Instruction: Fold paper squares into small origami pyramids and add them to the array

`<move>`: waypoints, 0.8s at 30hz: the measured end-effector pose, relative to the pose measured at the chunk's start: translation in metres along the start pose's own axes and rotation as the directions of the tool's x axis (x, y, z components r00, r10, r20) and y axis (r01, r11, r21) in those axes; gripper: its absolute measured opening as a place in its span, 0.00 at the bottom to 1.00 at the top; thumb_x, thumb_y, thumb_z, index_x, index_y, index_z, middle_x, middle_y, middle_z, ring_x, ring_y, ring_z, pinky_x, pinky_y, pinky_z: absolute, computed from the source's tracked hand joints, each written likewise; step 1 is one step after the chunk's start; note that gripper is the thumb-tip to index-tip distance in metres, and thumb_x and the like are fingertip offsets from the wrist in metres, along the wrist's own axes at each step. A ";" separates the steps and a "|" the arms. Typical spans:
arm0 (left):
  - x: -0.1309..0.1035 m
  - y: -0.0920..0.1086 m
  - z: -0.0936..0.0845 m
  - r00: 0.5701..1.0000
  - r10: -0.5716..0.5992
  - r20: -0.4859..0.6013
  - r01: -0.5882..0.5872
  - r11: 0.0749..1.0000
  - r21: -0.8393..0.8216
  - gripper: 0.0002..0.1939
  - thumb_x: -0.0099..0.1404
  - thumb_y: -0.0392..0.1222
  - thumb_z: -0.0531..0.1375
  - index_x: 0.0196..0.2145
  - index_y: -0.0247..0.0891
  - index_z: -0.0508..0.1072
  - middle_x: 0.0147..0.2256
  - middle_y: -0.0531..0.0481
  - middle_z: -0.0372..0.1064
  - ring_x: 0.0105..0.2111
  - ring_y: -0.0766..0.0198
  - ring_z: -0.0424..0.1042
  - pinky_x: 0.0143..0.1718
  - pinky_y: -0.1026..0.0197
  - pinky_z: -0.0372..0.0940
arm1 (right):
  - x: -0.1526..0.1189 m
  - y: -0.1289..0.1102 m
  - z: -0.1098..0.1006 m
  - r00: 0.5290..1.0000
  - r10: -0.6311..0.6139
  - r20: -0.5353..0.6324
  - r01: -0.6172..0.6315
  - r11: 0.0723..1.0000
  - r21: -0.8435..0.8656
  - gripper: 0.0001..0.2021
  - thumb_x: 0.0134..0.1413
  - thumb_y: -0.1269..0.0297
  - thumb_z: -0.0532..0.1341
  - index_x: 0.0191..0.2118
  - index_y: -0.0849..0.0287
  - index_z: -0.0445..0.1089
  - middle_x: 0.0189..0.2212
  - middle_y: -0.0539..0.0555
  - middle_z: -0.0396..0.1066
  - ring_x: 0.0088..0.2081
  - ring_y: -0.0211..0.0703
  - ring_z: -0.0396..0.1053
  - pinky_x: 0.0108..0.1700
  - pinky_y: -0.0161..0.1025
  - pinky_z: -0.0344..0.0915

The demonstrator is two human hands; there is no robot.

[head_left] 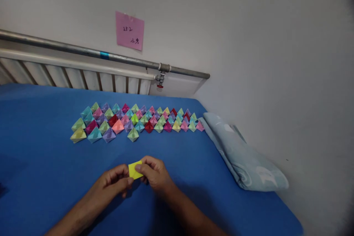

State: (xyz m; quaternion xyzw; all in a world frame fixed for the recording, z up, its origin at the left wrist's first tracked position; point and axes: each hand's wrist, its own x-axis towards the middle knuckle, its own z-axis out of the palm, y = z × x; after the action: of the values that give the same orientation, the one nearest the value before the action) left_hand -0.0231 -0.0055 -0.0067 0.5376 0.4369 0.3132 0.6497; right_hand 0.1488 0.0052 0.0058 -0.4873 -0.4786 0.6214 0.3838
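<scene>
Between my two hands is a small folded square of yellow paper [134, 173], held above the blue bed cover. My left hand [114, 181] pinches its lower left edge between thumb and fingers. On its right side, my right hand [155, 172] grips it with the thumb laid across the front face. Beyond my hands, several rows of folded paper boats [118, 127] in many colours stand on the cover. One pale green boat [133, 135] sits at the front of the rows, nearest my hands.
A blue cover [49, 169] spreads under everything. At the right lies a folded pale blue-green blanket [243, 158] against the wall. Behind the bed run a white radiator [91, 77] and a metal pipe [132, 60] with a red-handled valve [159, 87]. A pink note [129, 31] is stuck on the wall.
</scene>
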 end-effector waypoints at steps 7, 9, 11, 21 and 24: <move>0.002 0.006 0.001 0.995 -0.025 -0.093 0.022 0.999 -0.027 0.19 0.53 0.55 0.63 0.20 0.39 0.63 0.17 0.56 0.60 0.20 0.69 0.57 0.25 0.63 0.52 | 0.001 -0.002 0.002 0.997 0.075 0.025 -0.076 0.995 0.060 0.11 0.40 0.57 0.64 0.27 0.58 0.67 0.16 0.43 0.62 0.19 0.30 0.57 0.24 0.32 0.53; 0.001 0.010 0.002 0.993 -0.023 -0.112 0.018 0.999 -0.043 0.20 0.52 0.55 0.64 0.20 0.39 0.62 0.17 0.57 0.60 0.19 0.69 0.57 0.24 0.64 0.51 | 0.001 -0.002 0.003 0.998 0.063 0.023 -0.064 0.996 0.066 0.09 0.38 0.60 0.64 0.25 0.58 0.66 0.16 0.43 0.63 0.19 0.30 0.58 0.24 0.31 0.53; 0.000 0.013 0.004 0.994 -0.017 -0.109 0.008 0.997 -0.079 0.19 0.52 0.55 0.63 0.20 0.39 0.63 0.17 0.57 0.60 0.19 0.70 0.58 0.25 0.64 0.52 | 0.001 -0.002 0.004 0.997 0.065 0.034 -0.068 0.993 0.095 0.08 0.38 0.61 0.62 0.24 0.58 0.65 0.15 0.43 0.63 0.19 0.30 0.58 0.24 0.32 0.52; 0.001 0.020 -0.006 0.974 -0.064 -0.218 0.055 0.997 -0.047 0.21 0.50 0.57 0.66 0.32 0.36 0.72 0.24 0.53 0.70 0.26 0.65 0.69 0.29 0.61 0.63 | 0.006 -0.005 -0.004 0.978 0.200 0.058 -0.202 0.979 0.032 0.14 0.34 0.67 0.64 0.33 0.56 0.64 0.14 0.39 0.63 0.15 0.30 0.55 0.18 0.30 0.47; 0.003 0.020 -0.008 0.963 -0.107 -0.248 0.080 0.990 -0.116 0.24 0.48 0.57 0.68 0.35 0.36 0.72 0.24 0.53 0.71 0.26 0.64 0.70 0.29 0.60 0.65 | 0.001 -0.010 -0.007 0.969 0.221 0.114 -0.216 0.975 -0.050 0.19 0.33 0.68 0.66 0.37 0.56 0.65 0.14 0.38 0.62 0.16 0.30 0.56 0.19 0.29 0.47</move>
State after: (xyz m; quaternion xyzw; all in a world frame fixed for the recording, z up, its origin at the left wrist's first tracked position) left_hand -0.0275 0.0047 0.0118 0.4369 0.5242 0.3706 0.6301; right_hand 0.1550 0.0104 0.0149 -0.5063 -0.4555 0.6788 0.2748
